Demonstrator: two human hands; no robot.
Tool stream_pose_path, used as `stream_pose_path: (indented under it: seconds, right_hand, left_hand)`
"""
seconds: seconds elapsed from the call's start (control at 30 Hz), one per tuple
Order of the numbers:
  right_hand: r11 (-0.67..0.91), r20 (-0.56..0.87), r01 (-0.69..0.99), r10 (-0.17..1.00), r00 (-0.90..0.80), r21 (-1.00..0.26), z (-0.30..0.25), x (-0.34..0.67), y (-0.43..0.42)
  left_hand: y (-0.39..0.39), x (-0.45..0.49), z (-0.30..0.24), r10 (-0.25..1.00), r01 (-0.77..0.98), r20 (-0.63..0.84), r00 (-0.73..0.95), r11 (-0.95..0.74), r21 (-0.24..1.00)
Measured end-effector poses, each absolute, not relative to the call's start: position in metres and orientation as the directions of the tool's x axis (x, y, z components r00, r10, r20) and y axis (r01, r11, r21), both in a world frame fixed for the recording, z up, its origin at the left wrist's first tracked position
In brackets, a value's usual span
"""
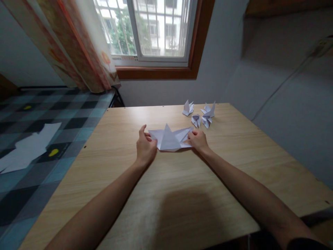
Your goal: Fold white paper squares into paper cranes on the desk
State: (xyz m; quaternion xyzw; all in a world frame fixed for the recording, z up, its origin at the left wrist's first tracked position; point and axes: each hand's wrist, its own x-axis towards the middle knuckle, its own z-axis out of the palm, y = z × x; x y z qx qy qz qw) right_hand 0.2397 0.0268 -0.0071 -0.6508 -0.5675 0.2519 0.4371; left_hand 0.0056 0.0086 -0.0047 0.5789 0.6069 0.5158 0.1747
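A partly folded sheet of white paper (170, 139) spans the gap between my two hands, just over the wooden table. Its middle rises into a pointed triangular flap, and creased wings spread to both sides. My left hand (146, 144) pinches the left end between thumb and fingers, with the index finger raised. At the other end, my right hand (198, 139) is closed on the right wing, its fingertips curled over the edge. Beyond the right hand stand several small folded paper figures (208, 110), grouped near the table's far edge.
The light wooden table (166, 201) reaches to the wall below a barred window (161, 31). On the left, a bed with a checked cover (26, 194) adjoins it, with loose white paper (31, 146) on top. A cable (281, 86) hangs along the right wall.
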Motion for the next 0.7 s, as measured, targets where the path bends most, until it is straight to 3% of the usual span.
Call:
stream_pose_path:
  seconds: [0.1,0.17,0.2,0.27,0.37,0.47,0.57,0.63,0.7]
  right_hand:
    - [-0.006,0.165,0.612,0.961,0.223,-0.791,-0.004,0.244,0.029]
    - [-0.027,0.163,0.656,0.960,0.227,-0.755,-0.002,0.245,0.029]
    - [-0.037,0.161,0.672,0.960,0.230,-0.740,-0.001,0.245,0.029]
    - [-0.051,0.157,0.696,0.960,0.232,-0.716,0.003,0.245,0.030]
    - [-0.048,0.156,0.719,0.964,0.215,-0.693,0.008,0.244,0.030]
    - [-0.026,0.144,0.728,0.975,0.170,-0.686,0.014,0.242,0.029]
    - [-0.022,0.103,0.724,0.986,0.128,-0.690,0.020,0.243,0.031]
    - [-0.040,0.064,0.720,0.991,0.116,-0.693,0.024,0.247,0.035]
    - [-0.061,0.024,0.719,0.994,0.108,-0.692,0.028,0.253,0.041]
  left_hand:
    - [0.002,0.007,-0.002,0.816,0.754,0.570,-0.097,-0.313,0.577]
    - [-0.003,0.009,-0.001,0.814,0.753,0.562,0.144,-0.459,0.472]
    - [-0.004,0.011,-0.002,0.819,0.701,0.510,0.262,-0.525,0.483]
    - [-0.005,0.016,-0.003,0.829,0.542,0.387,0.404,-0.558,0.629]
    - [-0.004,0.024,0.000,0.889,0.174,0.268,0.372,-0.350,0.920]
    - [-0.004,0.029,0.008,0.921,-0.124,0.148,0.360,-0.110,0.986]
    - [-0.007,0.027,0.018,0.891,-0.022,0.084,0.446,-0.083,0.996]
    - [-0.012,0.024,0.022,0.876,0.143,0.124,0.466,-0.213,0.966]
    - [-0.018,0.019,0.025,0.821,0.324,0.223,0.525,-0.436,0.840]
